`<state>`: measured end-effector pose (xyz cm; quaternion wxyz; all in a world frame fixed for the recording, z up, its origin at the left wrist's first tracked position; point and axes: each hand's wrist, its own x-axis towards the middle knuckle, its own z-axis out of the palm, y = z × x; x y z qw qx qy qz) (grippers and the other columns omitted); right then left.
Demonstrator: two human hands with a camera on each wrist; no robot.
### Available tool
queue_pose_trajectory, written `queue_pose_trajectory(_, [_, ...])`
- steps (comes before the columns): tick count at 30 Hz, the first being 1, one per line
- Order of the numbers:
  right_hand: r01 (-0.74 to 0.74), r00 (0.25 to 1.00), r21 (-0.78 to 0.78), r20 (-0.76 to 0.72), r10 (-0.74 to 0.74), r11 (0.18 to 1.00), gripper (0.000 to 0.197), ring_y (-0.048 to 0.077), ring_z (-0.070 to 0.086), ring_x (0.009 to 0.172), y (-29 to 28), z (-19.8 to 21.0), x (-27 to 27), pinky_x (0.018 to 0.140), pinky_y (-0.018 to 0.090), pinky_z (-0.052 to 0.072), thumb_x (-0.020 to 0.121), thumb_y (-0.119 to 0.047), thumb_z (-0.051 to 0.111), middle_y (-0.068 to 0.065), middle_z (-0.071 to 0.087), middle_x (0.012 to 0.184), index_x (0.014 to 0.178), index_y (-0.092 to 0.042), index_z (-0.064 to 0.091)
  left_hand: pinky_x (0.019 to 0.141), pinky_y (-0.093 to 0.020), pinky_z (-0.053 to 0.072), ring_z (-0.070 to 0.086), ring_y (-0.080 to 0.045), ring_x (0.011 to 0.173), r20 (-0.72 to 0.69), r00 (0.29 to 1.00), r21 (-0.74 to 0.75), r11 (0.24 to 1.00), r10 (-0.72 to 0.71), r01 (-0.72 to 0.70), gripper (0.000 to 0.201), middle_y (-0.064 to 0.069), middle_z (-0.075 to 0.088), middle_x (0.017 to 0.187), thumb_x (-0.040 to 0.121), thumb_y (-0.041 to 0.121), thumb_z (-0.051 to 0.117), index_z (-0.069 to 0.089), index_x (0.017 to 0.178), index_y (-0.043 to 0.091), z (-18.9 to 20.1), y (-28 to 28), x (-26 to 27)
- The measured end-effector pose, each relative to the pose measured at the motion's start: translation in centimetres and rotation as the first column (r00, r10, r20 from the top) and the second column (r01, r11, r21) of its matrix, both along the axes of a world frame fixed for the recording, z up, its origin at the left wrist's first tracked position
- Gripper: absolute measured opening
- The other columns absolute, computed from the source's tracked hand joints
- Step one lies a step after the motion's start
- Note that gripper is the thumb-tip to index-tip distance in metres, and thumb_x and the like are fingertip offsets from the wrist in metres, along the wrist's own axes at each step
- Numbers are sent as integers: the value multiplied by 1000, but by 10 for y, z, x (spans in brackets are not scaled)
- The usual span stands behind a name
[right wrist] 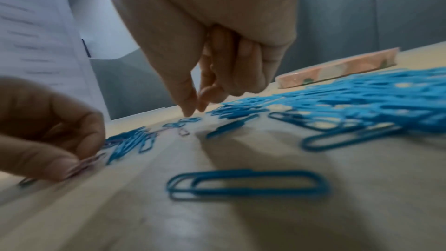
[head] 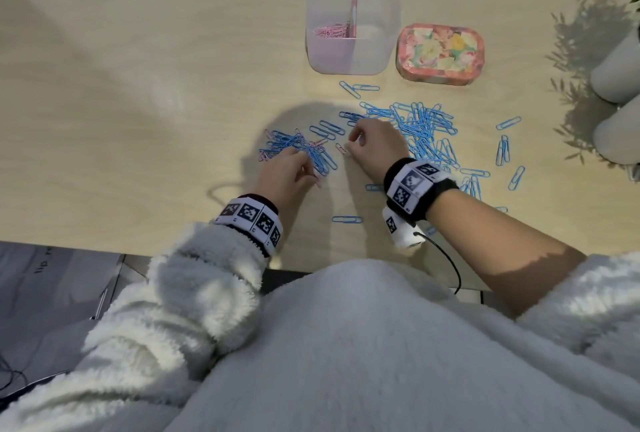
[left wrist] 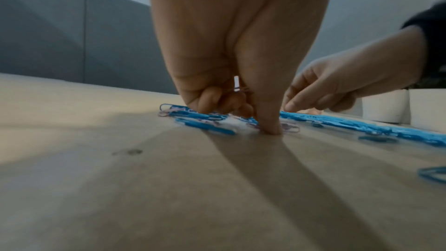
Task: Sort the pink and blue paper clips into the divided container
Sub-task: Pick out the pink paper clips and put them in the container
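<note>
Blue clips (head: 420,130); pink clips (head: 330,32); floral pink tin (head: 440,53); pale wood table (head: 138,85).

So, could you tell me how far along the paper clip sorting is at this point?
Partly done. The divided container already holds pink clips in its left compartment; the right one looks empty. In hand: the left hand holds a few pink clips while working the mixed pile, and the right hand reaches for a pink clip. Left: those last pink ones and the whole blue heap.

Dim, patchy sidelight; long shadows; blurred wrist views.
</note>
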<state>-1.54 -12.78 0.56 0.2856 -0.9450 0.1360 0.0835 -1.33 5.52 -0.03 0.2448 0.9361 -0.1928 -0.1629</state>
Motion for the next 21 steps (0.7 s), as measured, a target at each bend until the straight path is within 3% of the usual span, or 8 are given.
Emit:
queue_pose_trajectory(5, [-121,985,9,-121,121,993,10,28,60,97,13,1,2,77,33,43,87,-17,57,8,64,104,94,-12,61,76,-34,40,54,-27,87,19,998,5,998,-58,58,10,-12,55,98,86,13,57,58,87,3,2,6,-3])
queue_pose_trajectory(9, [-216,970,-54,-127,208,975,13,29,57,92,10,3,-1,77,37,43,91,-11,46,11,60,103,98,-7,56,72,-26,39,55,-20,80,-82,992,-109,989,96,-105,10,-4,58,86,91,15,53,57,90,6,5,21,-1])
queue_pose_trajectory(12, [-42,994,253,-90,67,966,16,18,47,71,4,1,-2,64,28,36,92,-11,43,0,53,80,104,-6,53,64,-24,44,57,-16,67,-244,942,-257,921,231,-293,7,0,59,74,89,14,57,56,82,15,5,37,6])
queue_pose_trajectory(14, [226,971,527,-192,-144,819,17,15,41,55,6,6,1,50,24,32,91,-7,38,1,48,69,92,-7,55,62,-24,44,53,-14,64,-308,907,-313,870,287,-381,13,1,57,72,88,12,58,56,79,20,5,46,11])
queue_pose_trajectory(17, [489,871,674,-411,-269,553,24,16,38,46,17,12,8,37,22,27,84,-1,38,5,42,58,65,-7,53,55,-15,47,55,-5,60,-377,870,-364,814,317,-454,16,3,57,72,88,8,58,58,82,23,7,53,12])
queue_pose_trajectory(18, [486,873,679,-411,-264,551,23,16,36,45,23,13,9,38,21,25,83,-4,42,4,40,57,62,-8,50,52,-13,46,55,3,55,-395,865,-363,813,309,-455,13,4,58,71,89,8,58,60,85,20,8,53,11])
queue_pose_trajectory(19, [417,907,660,-348,-237,625,22,16,34,46,29,12,10,42,22,25,83,-9,46,4,39,57,61,-9,48,49,-11,46,56,7,50,-409,862,-355,817,300,-453,10,5,59,71,89,7,57,61,90,16,8,53,10])
queue_pose_trajectory(21, [127,985,473,-160,-57,872,19,19,40,54,39,6,7,54,26,30,83,-21,55,6,45,63,67,-12,49,43,-8,44,56,6,48,-411,859,-343,822,304,-455,8,3,58,70,90,8,56,62,96,10,6,53,8])
